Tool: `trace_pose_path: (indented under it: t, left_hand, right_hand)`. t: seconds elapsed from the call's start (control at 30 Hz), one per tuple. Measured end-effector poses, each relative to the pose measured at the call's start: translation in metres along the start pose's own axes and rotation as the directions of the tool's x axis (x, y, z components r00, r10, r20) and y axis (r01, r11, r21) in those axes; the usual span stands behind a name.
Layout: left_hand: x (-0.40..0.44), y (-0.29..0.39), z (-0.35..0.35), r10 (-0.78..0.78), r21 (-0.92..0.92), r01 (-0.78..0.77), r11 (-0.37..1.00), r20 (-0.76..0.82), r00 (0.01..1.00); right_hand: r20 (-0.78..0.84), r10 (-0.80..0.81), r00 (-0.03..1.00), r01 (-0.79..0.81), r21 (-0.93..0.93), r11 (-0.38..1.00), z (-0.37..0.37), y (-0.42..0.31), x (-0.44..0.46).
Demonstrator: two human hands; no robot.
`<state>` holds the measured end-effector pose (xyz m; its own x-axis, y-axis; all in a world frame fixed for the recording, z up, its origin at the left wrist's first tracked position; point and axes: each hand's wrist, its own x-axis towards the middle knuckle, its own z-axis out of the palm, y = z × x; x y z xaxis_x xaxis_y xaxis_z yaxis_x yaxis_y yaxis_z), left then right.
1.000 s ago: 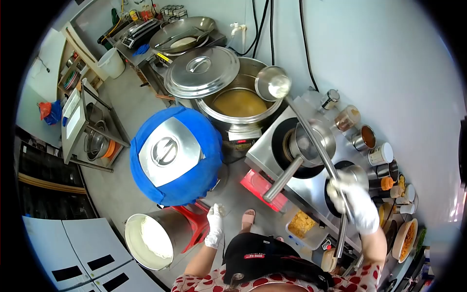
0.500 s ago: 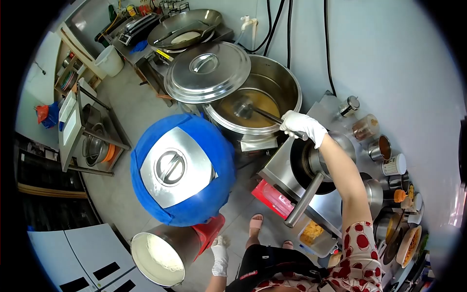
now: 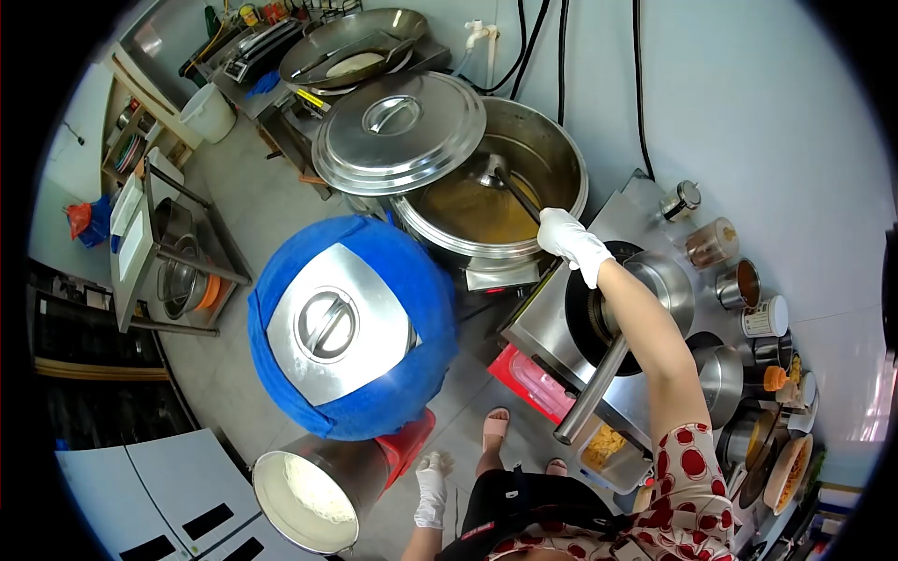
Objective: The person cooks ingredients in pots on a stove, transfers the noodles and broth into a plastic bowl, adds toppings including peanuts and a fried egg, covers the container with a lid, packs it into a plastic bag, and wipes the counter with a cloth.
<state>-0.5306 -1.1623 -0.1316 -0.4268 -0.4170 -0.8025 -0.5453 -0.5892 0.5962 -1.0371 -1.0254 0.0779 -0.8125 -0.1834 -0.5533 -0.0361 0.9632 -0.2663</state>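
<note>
My right hand point(image 3: 572, 241), in a white glove, is closed round the handle of a metal ladle point(image 3: 496, 172). The ladle's bowl is inside a large steel pot point(image 3: 571, 150) with brownish liquid in it. A round metal lid point(image 3: 402, 136) covers the pot's left part. Low at my side hangs my gloved left hand point(image 3: 432, 477), its fingers bent, near a red stool; whether anything is in it cannot be made out. A bucket point(image 3: 271, 486) with pale contents stands left of that hand.
A blue-wrapped container with a metal lid point(image 3: 327, 327) stands before me. To the right, a stove point(image 3: 543, 323) carries a long-handled saucepan point(image 3: 599, 388), with jars along the wall. A wok point(image 3: 412, 23) sits behind the pot.
My right hand has swung the ladle from above the stove into the pot. Within the pot, the ladle's bowl has since shifted slightly toward the back.
</note>
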Motion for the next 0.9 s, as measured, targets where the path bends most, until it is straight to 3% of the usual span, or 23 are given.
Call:
trace_pose_path:
  t: [0.23, 0.53, 0.63, 0.7, 0.77, 0.9]
  left_hand:
    - [0.003, 0.003, -0.002, -0.032, 0.044, 0.031, 0.999, 0.021, 0.999]
    - [0.011, -0.009, -0.019, -0.027, 0.001, 0.027, 1.000, 0.004, 1.000]
    - [0.010, -0.013, -0.020, -0.039, 0.010, 0.039, 0.999, -0.008, 0.999]
    - [0.009, -0.016, -0.020, -0.045, 0.017, 0.045, 0.999, -0.004, 0.999]
    - [0.012, -0.020, -0.019, -0.043, 0.024, 0.043, 0.999, 0.022, 0.999]
    - [0.014, -0.015, -0.009, -0.054, 0.060, 0.050, 0.997, 0.061, 0.997]
  right_hand:
    - [0.162, 0.063, 0.985, -0.093, 0.183, 0.979, 0.007, -0.002, 0.011]
    - [0.185, 0.116, 0.976, -0.171, 0.316, 0.933, 0.021, -0.002, 0.026]
    - [0.228, 0.067, 0.971, -0.184, 0.542, 0.820, 0.011, 0.007, 0.019]
    - [0.203, -0.077, 0.976, -0.106, 0.753, 0.649, 0.025, 0.036, 0.041]
    - [0.258, -0.112, 0.960, -0.190, 0.887, 0.421, 0.017, 0.052, 0.032]
    - [0.296, -0.170, 0.940, -0.236, 0.923, 0.303, -0.010, 0.070, -0.026]
